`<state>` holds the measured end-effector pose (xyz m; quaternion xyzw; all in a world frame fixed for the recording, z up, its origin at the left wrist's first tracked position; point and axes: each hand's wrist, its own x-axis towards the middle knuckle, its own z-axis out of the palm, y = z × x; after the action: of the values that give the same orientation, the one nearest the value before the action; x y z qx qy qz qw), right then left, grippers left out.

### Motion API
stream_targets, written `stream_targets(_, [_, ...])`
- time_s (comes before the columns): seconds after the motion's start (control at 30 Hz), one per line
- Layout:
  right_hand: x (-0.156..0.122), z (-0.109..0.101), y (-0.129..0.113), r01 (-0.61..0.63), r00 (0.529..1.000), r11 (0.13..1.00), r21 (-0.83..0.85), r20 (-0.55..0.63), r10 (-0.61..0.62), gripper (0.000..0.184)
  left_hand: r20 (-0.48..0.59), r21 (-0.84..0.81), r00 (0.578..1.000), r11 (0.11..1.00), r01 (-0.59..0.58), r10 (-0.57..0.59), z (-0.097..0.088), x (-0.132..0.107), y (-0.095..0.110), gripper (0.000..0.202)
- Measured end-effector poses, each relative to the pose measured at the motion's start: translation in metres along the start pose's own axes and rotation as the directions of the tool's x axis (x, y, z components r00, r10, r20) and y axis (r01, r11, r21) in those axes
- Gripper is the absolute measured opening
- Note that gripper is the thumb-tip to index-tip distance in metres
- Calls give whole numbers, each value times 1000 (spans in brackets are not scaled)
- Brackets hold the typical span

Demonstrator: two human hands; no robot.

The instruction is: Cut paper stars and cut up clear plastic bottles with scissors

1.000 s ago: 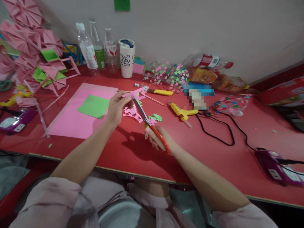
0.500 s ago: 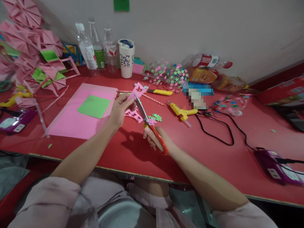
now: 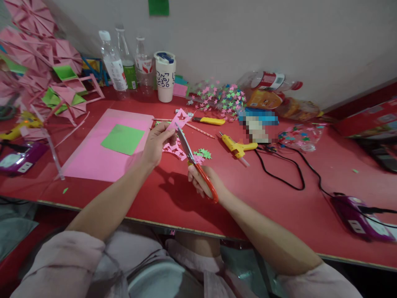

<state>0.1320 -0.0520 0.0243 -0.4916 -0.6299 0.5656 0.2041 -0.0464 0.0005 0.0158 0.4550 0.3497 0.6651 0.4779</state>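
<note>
Your left fingers (image 3: 167, 135) pinch a pink paper strip (image 3: 174, 123) at the tip of the scissors (image 3: 191, 158); your right fingers (image 3: 194, 179) curl round the scissors' red handle (image 3: 209, 186)!

Red-handled metal scissors (image 3: 187, 150): slanted, blades pointing forward-left | pink paper strip (image 3: 174, 121): star-shaped cut-out toward far end, held up, blade tips at edge

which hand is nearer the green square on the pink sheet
Left. The left hand is just right of the green square; the right hand is farther right, holding scissors.
</note>
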Motion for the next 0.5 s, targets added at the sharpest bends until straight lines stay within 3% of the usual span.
stream_targets(0.23, [2, -2, 3, 12, 1000, 1000, 21, 6, -12, 51, 50, 11, 999, 1000, -5, 4, 1, -1, -2, 12])
stream_targets(0.5, [-1, -2, -3, 11, 1000, 1000, -8, -18, -11, 51, 34, 5, 999, 1000, 2, -2, 1, -1, 0, 13])
